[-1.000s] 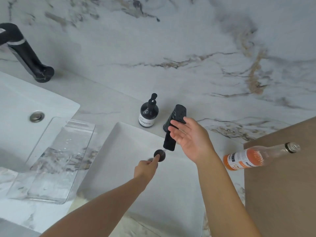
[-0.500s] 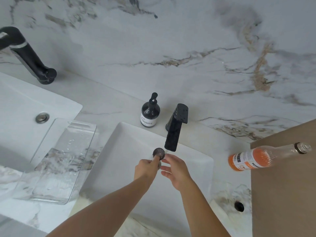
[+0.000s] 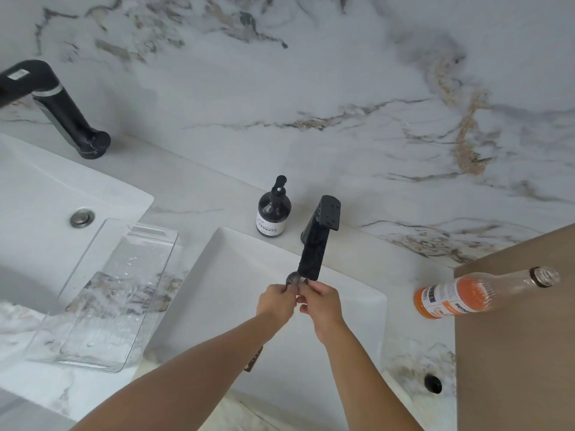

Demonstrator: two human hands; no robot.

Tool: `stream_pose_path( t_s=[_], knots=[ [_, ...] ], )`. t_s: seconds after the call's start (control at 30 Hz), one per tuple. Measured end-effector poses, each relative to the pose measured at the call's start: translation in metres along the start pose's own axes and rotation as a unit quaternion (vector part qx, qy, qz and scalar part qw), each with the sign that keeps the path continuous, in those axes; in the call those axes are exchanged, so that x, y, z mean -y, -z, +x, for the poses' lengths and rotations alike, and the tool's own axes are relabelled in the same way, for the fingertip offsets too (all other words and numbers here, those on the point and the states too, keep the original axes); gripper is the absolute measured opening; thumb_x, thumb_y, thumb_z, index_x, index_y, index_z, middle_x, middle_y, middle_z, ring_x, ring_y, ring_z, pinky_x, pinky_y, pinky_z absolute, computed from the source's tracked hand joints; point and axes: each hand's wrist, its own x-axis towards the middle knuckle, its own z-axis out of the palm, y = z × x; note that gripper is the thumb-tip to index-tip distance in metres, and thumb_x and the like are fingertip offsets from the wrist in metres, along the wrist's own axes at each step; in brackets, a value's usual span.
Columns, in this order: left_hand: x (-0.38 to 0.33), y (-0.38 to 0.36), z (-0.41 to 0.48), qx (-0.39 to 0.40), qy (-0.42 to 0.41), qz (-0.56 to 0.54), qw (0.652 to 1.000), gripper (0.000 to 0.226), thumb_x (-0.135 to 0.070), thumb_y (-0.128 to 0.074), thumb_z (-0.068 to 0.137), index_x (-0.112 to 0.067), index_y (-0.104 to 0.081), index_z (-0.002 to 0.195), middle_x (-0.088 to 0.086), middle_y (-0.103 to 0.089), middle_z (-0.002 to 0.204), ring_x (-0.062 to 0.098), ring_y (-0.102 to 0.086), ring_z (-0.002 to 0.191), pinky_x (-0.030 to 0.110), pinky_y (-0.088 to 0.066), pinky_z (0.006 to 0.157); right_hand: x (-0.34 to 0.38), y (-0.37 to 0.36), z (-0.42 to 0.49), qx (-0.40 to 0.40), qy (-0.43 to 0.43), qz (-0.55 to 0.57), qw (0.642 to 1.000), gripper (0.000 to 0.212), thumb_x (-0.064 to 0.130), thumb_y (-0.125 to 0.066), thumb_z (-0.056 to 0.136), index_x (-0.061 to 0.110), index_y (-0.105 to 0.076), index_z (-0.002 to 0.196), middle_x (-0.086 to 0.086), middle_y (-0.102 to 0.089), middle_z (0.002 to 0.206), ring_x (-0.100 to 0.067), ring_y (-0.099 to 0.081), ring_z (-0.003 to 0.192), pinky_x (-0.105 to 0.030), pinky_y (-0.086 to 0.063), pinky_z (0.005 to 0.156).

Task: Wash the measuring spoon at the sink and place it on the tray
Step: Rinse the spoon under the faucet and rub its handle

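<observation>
The measuring spoon [image 3: 292, 278] is dark, with a small round bowl that sits just under the spout of the black faucet [image 3: 317, 241], over the white sink [image 3: 217, 293]. My left hand [image 3: 275, 303] grips the spoon below its bowl; what looks like the dark end of its handle shows under my left forearm. My right hand [image 3: 322, 301] meets it from the right, fingertips on the bowl. A clear plastic tray [image 3: 102, 306] with water drops lies on the counter to the left of the sink.
A dark soap pump bottle [image 3: 273, 213] stands behind the sink. An orange drink bottle [image 3: 460, 295] stands at the right beside a brown surface [image 3: 516, 337]. A second sink [image 3: 46, 194] with another black faucet [image 3: 62, 113] is at the left. A marble wall rises behind.
My right hand left the faucet handle and came down to the spoon's bowl. My left hand kept the spoon under the spout.
</observation>
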Motion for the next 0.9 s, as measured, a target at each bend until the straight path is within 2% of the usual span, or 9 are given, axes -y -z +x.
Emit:
stream_pose_path(
  t_s=[0.1, 0.2, 0.27, 0.4, 0.5, 0.6, 0.67, 0.8, 0.9],
  knots=[
    [-0.004, -0.009, 0.001, 0.024, -0.007, -0.017, 1.000, 0.038, -0.036, -0.040, 0.095, -0.014, -0.056, 0.068, 0.002, -0.059, 0.060, 0.015, -0.047, 0.044, 0.019, -0.034, 0.040, 0.001, 0.004, 0.003, -0.039, 0.016, -0.058, 0.997, 0.021, 0.020, -0.071, 0.086, 0.000, -0.073, 0.078, -0.024, -0.073, 0.085, -0.023, -0.058, 0.063, -0.035, -0.051, 0.061],
    [-0.006, -0.014, -0.001, -0.014, 0.002, -0.021, 1.000, 0.042, -0.041, -0.037, 0.097, -0.015, -0.061, 0.076, -0.001, -0.060, 0.063, 0.018, -0.050, 0.054, 0.022, -0.034, 0.043, 0.010, 0.010, -0.004, -0.003, 0.024, -0.092, 0.995, 0.018, 0.024, -0.072, 0.084, 0.006, -0.075, 0.082, -0.014, -0.076, 0.085, -0.022, -0.070, 0.072, -0.032, -0.054, 0.063],
    [-0.006, -0.014, 0.001, -0.019, 0.024, -0.029, 0.999, 0.043, -0.046, -0.038, 0.097, -0.017, -0.057, 0.071, 0.001, -0.058, 0.065, 0.022, -0.047, 0.055, 0.021, -0.032, 0.044, 0.021, 0.016, -0.010, -0.015, 0.053, -0.118, 0.991, 0.013, 0.019, -0.070, 0.084, 0.015, -0.073, 0.096, -0.002, -0.076, 0.095, -0.017, -0.070, 0.084, -0.033, -0.056, 0.074],
    [-0.010, -0.010, 0.002, 0.081, 0.069, -0.137, 0.985, 0.038, -0.042, -0.045, 0.097, -0.014, -0.051, 0.072, -0.001, -0.050, 0.054, 0.014, -0.028, 0.040, 0.017, -0.018, 0.039, 0.067, 0.034, -0.028, -0.145, 0.226, -0.130, 0.954, 0.052, 0.007, -0.057, 0.087, 0.022, -0.049, 0.136, 0.009, -0.060, 0.123, -0.008, -0.060, 0.091, -0.020, -0.048, 0.079],
    [-0.014, -0.007, -0.001, 0.112, 0.058, -0.180, 0.976, 0.023, -0.029, -0.047, 0.100, -0.014, -0.050, 0.083, 0.004, -0.054, 0.061, 0.012, -0.023, 0.038, 0.018, -0.016, 0.039, 0.094, 0.036, -0.038, -0.107, 0.342, -0.199, 0.912, 0.066, 0.003, -0.050, 0.089, 0.022, -0.034, 0.150, 0.011, -0.044, 0.143, -0.009, -0.052, 0.117, -0.013, -0.049, 0.083],
    [-0.018, -0.007, -0.004, 0.115, 0.049, -0.185, 0.975, 0.027, -0.019, -0.041, 0.098, -0.018, -0.047, 0.072, 0.001, -0.045, 0.055, 0.012, -0.020, 0.040, 0.018, -0.015, 0.041, 0.096, 0.031, -0.044, -0.037, 0.364, -0.287, 0.885, 0.064, -0.001, -0.047, 0.091, 0.016, -0.035, 0.151, 0.003, -0.033, 0.158, -0.018, -0.034, 0.142, -0.043, -0.046, 0.105],
    [-0.020, -0.008, -0.006, 0.102, 0.043, -0.174, 0.979, 0.032, -0.018, -0.038, 0.098, -0.019, -0.045, 0.067, -0.002, -0.039, 0.049, 0.012, -0.019, 0.039, 0.018, -0.014, 0.042, 0.088, 0.031, -0.045, -0.016, 0.359, -0.316, 0.878, 0.066, -0.002, -0.046, 0.091, 0.017, -0.032, 0.152, 0.006, -0.027, 0.162, -0.017, -0.028, 0.146, -0.043, -0.042, 0.109],
    [-0.025, -0.005, -0.009, 0.118, 0.036, -0.214, 0.969, 0.028, -0.018, -0.030, 0.102, -0.015, -0.048, 0.081, 0.004, -0.047, 0.060, 0.011, -0.025, 0.040, 0.021, -0.019, 0.039, 0.085, 0.032, -0.042, -0.021, 0.372, -0.346, 0.861, 0.069, -0.002, -0.045, 0.090, 0.019, -0.027, 0.154, 0.008, -0.021, 0.164, -0.012, -0.022, 0.149, -0.024, -0.023, 0.119],
    [-0.026, 0.000, -0.011, 0.153, 0.034, -0.274, 0.949, 0.018, -0.007, -0.033, 0.100, -0.009, -0.050, 0.094, 0.007, -0.055, 0.075, 0.012, -0.032, 0.047, 0.021, -0.029, 0.040, 0.082, 0.031, -0.040, -0.028, 0.370, -0.331, 0.868, 0.070, 0.001, -0.046, 0.091, 0.021, -0.025, 0.155, 0.009, -0.019, 0.164, -0.009, -0.021, 0.149, -0.035, -0.031, 0.118]
  ],
)
